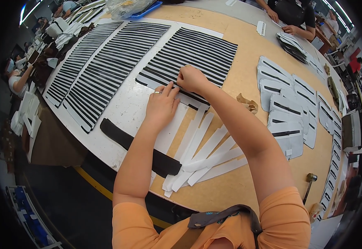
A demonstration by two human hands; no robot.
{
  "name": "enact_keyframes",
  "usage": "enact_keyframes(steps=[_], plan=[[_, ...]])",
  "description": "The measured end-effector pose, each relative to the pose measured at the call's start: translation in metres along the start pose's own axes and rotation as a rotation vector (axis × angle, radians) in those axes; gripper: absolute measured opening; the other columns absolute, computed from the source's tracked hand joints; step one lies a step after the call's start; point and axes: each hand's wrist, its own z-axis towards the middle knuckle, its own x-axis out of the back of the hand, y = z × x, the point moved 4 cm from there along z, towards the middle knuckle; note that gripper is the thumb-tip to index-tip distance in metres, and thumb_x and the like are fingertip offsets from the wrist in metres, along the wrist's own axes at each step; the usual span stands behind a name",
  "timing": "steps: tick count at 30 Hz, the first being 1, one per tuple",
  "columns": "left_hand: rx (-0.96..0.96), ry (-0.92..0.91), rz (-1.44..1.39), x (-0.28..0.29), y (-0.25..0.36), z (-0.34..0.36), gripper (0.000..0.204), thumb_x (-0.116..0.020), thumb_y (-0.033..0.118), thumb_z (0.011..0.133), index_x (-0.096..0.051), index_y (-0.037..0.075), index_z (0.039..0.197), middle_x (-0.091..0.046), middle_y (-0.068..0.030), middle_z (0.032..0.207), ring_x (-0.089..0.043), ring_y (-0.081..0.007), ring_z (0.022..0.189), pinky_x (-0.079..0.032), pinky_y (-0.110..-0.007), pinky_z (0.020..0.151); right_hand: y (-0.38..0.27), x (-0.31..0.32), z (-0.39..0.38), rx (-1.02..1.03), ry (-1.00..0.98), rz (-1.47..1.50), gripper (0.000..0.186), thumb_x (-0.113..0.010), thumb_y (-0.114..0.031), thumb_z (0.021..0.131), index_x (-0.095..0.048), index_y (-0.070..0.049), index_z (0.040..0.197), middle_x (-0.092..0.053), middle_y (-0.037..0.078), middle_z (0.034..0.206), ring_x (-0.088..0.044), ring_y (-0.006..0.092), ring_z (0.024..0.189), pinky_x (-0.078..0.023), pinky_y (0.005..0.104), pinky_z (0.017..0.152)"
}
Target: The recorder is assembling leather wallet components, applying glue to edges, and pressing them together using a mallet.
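A sheet with rows of black strips (201, 52) on a pale backing lies before me on the table. My left hand (161, 107) rests flat on its near edge, fingers stretched out, a ring on one. Just right of it, my right hand (191, 79) is closed in a fist over the nearest black strips. Whatever the fist may hold is hidden. Loose white strips (208, 145) fan out below the sheet, under my right forearm. A thick black band (166, 164) lies nearer to me, passing beneath my left forearm.
Two more striped sheets, one (116, 68) beside the other (83, 54), lie at the left. Grey pieces with black slots (286, 116) overlap at the right. Crumpled brown paper (247, 103) and a hammer (310, 178) are also there. Across the table a person handles pieces near a stack (291, 45).
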Motion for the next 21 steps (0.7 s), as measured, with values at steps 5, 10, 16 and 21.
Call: enact_keyframes(steps=[5,10,16,21], plan=[[0.005,-0.006,-0.006,0.0009,0.0006,0.0008,0.035,-0.052,0.022,0.092,-0.054,0.006,0.123,-0.051,-0.0113,0.133,-0.049,-0.0305,0.116,-0.043,-0.04,0.092,-0.0006,0.0049,-0.0036,-0.006,0.033,0.064,0.017,-0.061,-0.018,0.074,-0.068,-0.002,0.077,-0.064,0.02,0.089,-0.064,0.0357,0.082,-0.053,0.0414,0.074],[0.014,-0.015,-0.013,0.0018,0.002,0.001,0.036,-0.052,0.022,0.092,-0.054,0.006,0.124,-0.05,-0.0118,0.133,-0.048,-0.0304,0.117,-0.042,-0.04,0.093,0.0014,0.0037,-0.0023,0.003,0.007,0.073,0.018,-0.061,-0.018,0.073,-0.068,-0.002,0.074,-0.064,0.021,0.087,-0.064,0.0357,0.081,-0.052,0.0414,0.074],[0.019,-0.023,0.0,0.0018,0.0012,0.0,0.036,-0.052,0.023,0.092,-0.054,0.006,0.123,-0.05,-0.0117,0.133,-0.048,-0.0305,0.117,-0.042,-0.04,0.094,0.0012,0.0017,-0.0018,-0.027,0.004,0.07,0.016,-0.063,-0.017,0.074,-0.062,-0.002,0.075,-0.062,0.015,0.081,-0.061,0.0305,0.079,-0.049,0.0373,0.073],[-0.002,-0.01,-0.01,0.0025,0.0014,0.0013,0.035,-0.053,0.022,0.091,-0.054,0.007,0.123,-0.051,-0.0116,0.132,-0.049,-0.0313,0.116,-0.043,-0.04,0.093,0.0047,0.0047,0.001,-0.02,-0.023,0.056,0.017,-0.064,-0.017,0.075,-0.063,-0.001,0.08,-0.063,0.016,0.081,-0.061,0.03,0.079,-0.049,0.0369,0.073]])
